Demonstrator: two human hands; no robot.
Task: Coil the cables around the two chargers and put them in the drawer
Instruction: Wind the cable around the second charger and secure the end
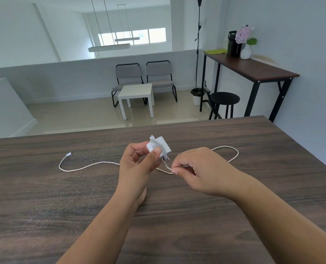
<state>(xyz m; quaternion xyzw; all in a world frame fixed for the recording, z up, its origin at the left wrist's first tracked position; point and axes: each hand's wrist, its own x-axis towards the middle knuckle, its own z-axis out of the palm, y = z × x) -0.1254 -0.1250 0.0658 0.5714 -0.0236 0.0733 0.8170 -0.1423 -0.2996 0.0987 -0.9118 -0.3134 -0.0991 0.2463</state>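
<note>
Currently the left hand (137,164) grips a white charger (159,147) above the table (177,216), thumb pinning the first cable turns so they cannot slip. The right hand (198,168) pinches the cable (86,165) close by, apparently to feed the next wrap. Most cable lies loose across the table, unobstructed. Second charger and drawer: not in view. Chairs (145,79) stand well beyond
</note>
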